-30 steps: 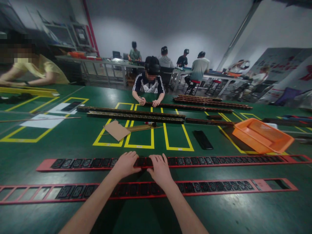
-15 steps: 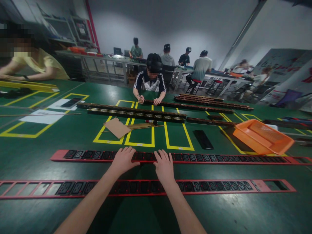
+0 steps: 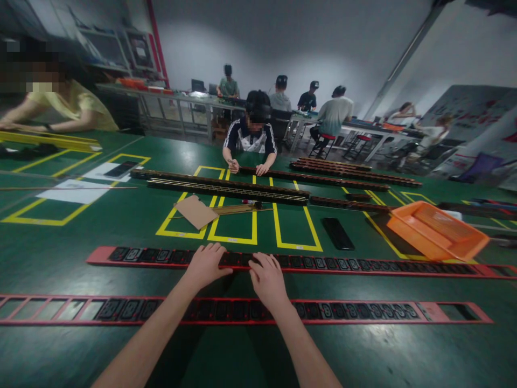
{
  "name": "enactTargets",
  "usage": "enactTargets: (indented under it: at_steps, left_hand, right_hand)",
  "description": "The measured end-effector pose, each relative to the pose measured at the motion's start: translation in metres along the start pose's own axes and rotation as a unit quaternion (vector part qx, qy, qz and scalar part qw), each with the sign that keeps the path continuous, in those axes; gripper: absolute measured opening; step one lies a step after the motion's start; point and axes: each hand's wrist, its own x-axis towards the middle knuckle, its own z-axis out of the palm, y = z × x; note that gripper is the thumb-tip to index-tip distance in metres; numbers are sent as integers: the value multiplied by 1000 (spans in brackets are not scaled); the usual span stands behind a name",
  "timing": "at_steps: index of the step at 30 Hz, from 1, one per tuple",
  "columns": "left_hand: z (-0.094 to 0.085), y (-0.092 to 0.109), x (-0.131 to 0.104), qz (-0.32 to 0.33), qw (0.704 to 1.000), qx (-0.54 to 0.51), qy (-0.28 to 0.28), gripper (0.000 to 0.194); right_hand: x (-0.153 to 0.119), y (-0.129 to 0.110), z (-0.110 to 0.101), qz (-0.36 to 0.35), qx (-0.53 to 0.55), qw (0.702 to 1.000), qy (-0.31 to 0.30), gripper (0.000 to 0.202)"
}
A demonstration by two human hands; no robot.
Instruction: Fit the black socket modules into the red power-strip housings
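Note:
Two long red socket strips lie across the green table in front of me. The far red socket strip [image 3: 335, 263] carries a row of black power sockets. My left hand [image 3: 207, 265] is closed over it just left of the middle, with the fingers over its far side and the thumb at the near side. My right hand [image 3: 266, 274] bends its fingers over the same strip a little to the right. The hands cover several sockets. Under my forearms lies the near red socket strip [image 3: 430, 311], with black sockets along its middle and open slots toward its left end.
An orange basket [image 3: 456, 250] sits tilted at the right. Beyond the strips lie a black phone [image 3: 338, 233], a piece of cardboard [image 3: 197, 212] and long dark bars [image 3: 226, 186]. A co-worker [image 3: 250, 134] sits opposite, hands on a dark bar; another person [image 3: 76, 108] leans at left.
My right hand has shifted slightly left, and its fingers are more bent and closer together. The left hand stays in place on the far strip. The view has tilted slightly.

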Motion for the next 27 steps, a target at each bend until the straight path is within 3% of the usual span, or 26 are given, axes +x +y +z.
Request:
enactTargets:
  at_steps: [27]
  left_hand:
    - [-1,1,1,1,1000,-2,-7,41]
  right_hand:
    - [2,-3,-2,1,19,1000,17,22]
